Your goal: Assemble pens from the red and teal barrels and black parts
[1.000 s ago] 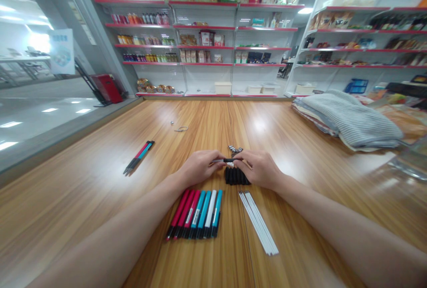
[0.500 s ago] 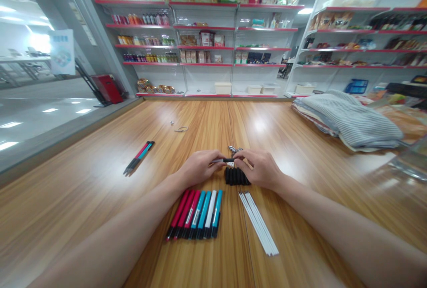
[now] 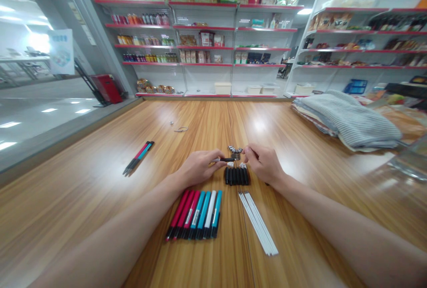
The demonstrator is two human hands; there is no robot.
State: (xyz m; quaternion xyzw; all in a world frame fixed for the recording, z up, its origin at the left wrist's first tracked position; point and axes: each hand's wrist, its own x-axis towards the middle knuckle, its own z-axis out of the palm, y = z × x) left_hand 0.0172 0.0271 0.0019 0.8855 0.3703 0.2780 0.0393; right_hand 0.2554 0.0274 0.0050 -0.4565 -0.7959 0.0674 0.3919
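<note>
Pen assembly under way: left hand (image 3: 199, 169) pinches a black pen tip piece (image 3: 227, 159) in closed fingers, above the row of black tips (image 3: 236, 175) on the counter (image 3: 100, 199). Right hand (image 3: 265, 165), fingers curled, reaches for the small metal springs (image 3: 235, 150) just beyond; whether it holds one is unclear. Next probably calls for a delicate pinch.

Bare surface (image 3: 83, 208) left of the left hand (image 3: 199, 168); only a pen pair (image 3: 139, 157) lies there, well apart. Between the hands (image 3: 263, 164): black caps (image 3: 236, 175) and small metal parts (image 3: 235, 149), close-packed. Nearer the person: pen row (image 3: 197, 214) and white refills (image 3: 257, 221), narrow gap between. Far right: folded cloth (image 3: 350, 119).
</note>
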